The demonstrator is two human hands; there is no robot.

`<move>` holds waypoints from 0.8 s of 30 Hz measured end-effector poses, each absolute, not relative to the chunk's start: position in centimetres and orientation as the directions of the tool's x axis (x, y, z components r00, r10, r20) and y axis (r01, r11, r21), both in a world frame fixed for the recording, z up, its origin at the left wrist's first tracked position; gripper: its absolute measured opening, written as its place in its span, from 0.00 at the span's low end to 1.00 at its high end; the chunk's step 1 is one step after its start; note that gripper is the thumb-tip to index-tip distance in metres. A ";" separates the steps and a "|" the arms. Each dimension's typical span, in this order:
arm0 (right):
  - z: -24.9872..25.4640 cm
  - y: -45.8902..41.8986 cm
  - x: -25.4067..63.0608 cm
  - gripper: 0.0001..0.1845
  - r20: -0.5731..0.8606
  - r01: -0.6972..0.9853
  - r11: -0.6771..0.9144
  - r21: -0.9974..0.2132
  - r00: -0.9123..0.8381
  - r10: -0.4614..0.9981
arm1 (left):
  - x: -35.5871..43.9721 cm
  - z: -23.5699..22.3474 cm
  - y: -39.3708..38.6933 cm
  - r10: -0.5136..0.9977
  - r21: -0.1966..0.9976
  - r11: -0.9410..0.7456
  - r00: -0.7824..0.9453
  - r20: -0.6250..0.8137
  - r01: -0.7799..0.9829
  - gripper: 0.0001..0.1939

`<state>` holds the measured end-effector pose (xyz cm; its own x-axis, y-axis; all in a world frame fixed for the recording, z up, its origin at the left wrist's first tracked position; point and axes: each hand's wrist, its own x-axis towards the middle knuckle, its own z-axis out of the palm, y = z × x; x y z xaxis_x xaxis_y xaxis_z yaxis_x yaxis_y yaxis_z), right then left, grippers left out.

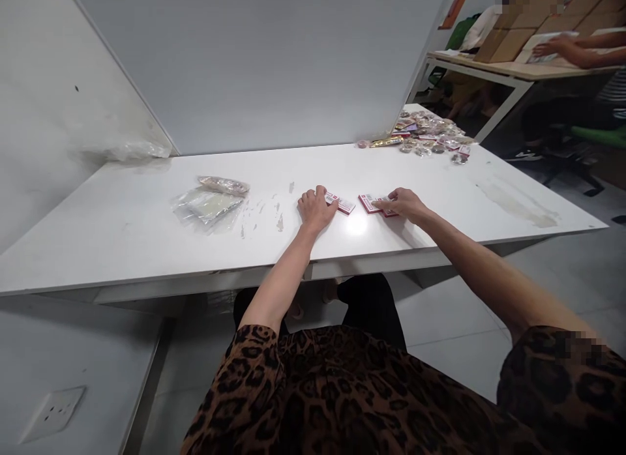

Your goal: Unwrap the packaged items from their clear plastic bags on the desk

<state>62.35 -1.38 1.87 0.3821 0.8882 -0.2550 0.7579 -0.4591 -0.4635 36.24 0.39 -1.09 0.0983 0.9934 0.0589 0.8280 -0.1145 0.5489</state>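
At the middle of the white tabletop point(147, 233), two flat red-and-white printed cards lie near each other, each partly hidden: the left hand point(315, 208) rests curled on the left card point(342, 203), the right hand point(403, 204) pinches the right card point(370, 205). Their print is unreadable. Two clear plastic bags point(210, 204) lie left; the far pile of small packets point(430, 135) is uncountable.

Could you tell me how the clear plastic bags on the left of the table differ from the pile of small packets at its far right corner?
The clear plastic bags are few, flat and nearly colourless, while the pile of small packets is many pieces in mixed gold, pink and purple. The bags lie nearer the left hand; the pile lies beyond the right hand. Both rest on the white table, untouched.
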 end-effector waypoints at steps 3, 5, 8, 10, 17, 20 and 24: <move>2.5 -1.7 62.4 0.34 -0.276 0.795 -0.431 -0.427 0.339 0.899 | 36.2 -1.2 0.4 0.993 0.554 -0.116 0.099 0.061 0.824 0.17; 3.0 -2.1 62.5 0.37 -0.321 0.808 -0.393 -0.439 0.267 0.909 | 36.2 -1.3 0.5 0.993 0.558 -0.117 0.099 0.063 0.822 0.17; 3.4 -3.0 62.4 0.45 -0.322 0.870 -0.317 -0.378 0.197 0.926 | 36.2 -1.3 0.5 0.993 0.561 -0.121 0.104 0.063 0.819 0.17; 3.5 -3.4 62.4 0.46 -0.273 0.906 -0.287 -0.312 0.204 0.940 | 36.2 -1.3 0.4 0.993 0.564 -0.121 0.103 0.064 0.817 0.17; 4.0 -2.6 62.6 0.38 -0.262 0.643 -0.476 -0.600 0.405 0.876 | 36.2 -1.3 0.3 0.992 0.578 -0.126 0.100 0.076 0.806 0.17; 4.2 -2.3 61.4 0.32 -0.202 0.675 -0.420 -0.607 0.380 0.903 | 36.2 -1.4 0.4 0.992 0.574 -0.126 0.100 0.077 0.809 0.18; 3.0 -2.6 58.4 0.31 -0.161 0.916 -0.207 -0.344 0.160 0.974 | 36.2 -1.4 0.5 0.993 0.569 -0.121 0.092 0.079 0.813 0.18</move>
